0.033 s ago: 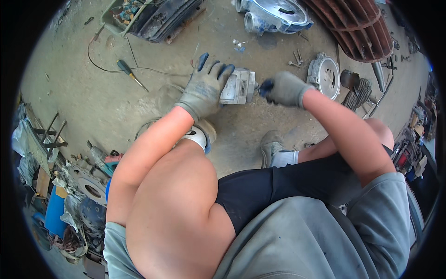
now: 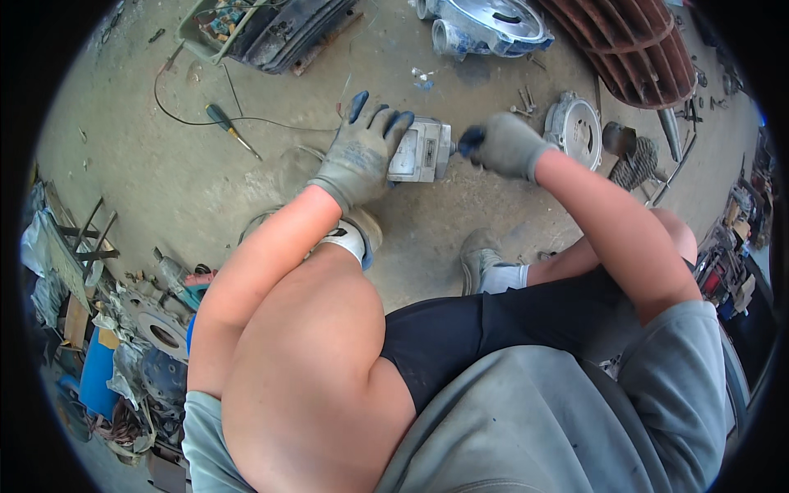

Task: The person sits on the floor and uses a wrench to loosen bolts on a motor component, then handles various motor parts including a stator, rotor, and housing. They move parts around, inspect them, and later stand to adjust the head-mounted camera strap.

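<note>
A light-grey boxy metal housing (image 2: 426, 150) lies on the concrete floor in front of me, with a short thin stub on its right end. My left hand (image 2: 360, 152), in a grey glove with dark-blue fingertips, grips the housing's left end; its index finger sticks up, away from the metal. Just right of the stub, my right hand (image 2: 505, 146) wears a matching glove and has its fingers curled together. Motion smears those fingertips. Whether they touch the stub, or what they pinch, I cannot make out.
A screwdriver (image 2: 233, 130) and a thin cable (image 2: 271, 123) lie to the left. Rightward are a round metal cover (image 2: 573, 131), several loose bolts (image 2: 523, 102) and a rusty ribbed cylinder (image 2: 629, 49). A blue-and-silver casting (image 2: 491, 29) stands at the back. Scrap parts (image 2: 156, 329) crowd the left edge.
My right hand has shifted slightly away from me, its fingertips now a little higher beside the stub. My left hand and the housing stay practically in place.
</note>
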Tool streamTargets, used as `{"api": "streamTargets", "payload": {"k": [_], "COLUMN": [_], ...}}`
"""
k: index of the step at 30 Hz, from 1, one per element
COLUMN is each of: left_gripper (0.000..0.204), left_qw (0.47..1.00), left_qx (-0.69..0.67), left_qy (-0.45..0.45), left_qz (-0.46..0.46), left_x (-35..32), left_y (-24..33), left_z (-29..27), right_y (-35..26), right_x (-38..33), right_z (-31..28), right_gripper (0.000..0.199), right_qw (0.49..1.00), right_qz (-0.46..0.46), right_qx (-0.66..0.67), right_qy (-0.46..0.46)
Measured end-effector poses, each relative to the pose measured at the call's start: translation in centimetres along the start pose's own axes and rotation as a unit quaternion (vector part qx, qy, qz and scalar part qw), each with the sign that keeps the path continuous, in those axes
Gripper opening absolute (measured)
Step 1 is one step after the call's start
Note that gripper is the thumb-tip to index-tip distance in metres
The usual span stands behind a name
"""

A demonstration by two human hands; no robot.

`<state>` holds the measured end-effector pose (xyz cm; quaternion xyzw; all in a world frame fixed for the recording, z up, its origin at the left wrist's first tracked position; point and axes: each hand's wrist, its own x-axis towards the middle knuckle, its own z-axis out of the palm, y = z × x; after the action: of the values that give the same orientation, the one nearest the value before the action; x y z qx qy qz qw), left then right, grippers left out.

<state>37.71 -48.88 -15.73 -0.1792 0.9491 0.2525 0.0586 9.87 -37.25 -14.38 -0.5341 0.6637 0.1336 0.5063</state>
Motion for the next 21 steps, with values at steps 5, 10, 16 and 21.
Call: {"api": "streamTargets", "payload": {"k": [5,10,16,21], "left_gripper": [0.096,0.096,0.096,0.094], "left_qw": [0.999,0.998,0.999,0.999], "left_qx": [-0.013,-0.015,-0.002,-0.002], "left_qy": [0.029,0.056,0.019,0.000], "left_qz": [0.001,-0.025,-0.028,-0.039], "left_x": [-0.3,-0.8,-0.5,-0.5], "left_y": [-0.2,-0.1,-0.1,0.1], "left_z": [0.5,0.8,0.8,0.5], "right_y": [1.7,1.2,2.9,1.0], "right_x": [5.6,1.6,2.0,4.0], "right_z": [2.8,7.1,1.0,5.2], "right_gripper": [0.024,0.027,0.029,0.029], "right_qw": [0.972,0.986,0.980,0.985], "right_qz": [-0.056,0.016,-0.027,-0.009], "right_qx": [-0.023,0.161,0.148,0.083], "right_qy": [0.227,0.031,0.130,0.149]}}
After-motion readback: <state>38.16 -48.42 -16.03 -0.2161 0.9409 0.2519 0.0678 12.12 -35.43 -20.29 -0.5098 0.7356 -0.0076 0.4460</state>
